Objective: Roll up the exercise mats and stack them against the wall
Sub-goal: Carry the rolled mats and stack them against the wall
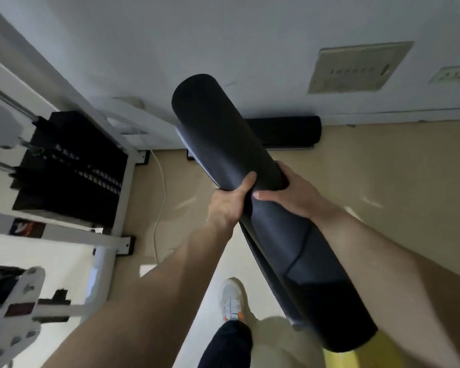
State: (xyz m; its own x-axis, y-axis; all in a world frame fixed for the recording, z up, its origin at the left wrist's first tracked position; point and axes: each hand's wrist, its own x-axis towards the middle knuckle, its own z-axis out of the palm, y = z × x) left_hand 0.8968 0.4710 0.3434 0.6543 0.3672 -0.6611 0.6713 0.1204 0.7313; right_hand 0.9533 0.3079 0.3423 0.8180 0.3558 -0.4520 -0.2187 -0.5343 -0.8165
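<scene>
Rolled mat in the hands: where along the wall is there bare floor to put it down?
Both hands, left and right, grip the rolled mat. Bare floor runs along the wall to the right of the mat already lying there, and in front of it. The left is crowded: the weight machine and a white cable.

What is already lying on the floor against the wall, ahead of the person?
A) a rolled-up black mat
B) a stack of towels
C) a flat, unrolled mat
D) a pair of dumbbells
A: a rolled black mat lies along the foot of the wall, while the left hand and right hand hold a second rolled mat above the floor.
</scene>
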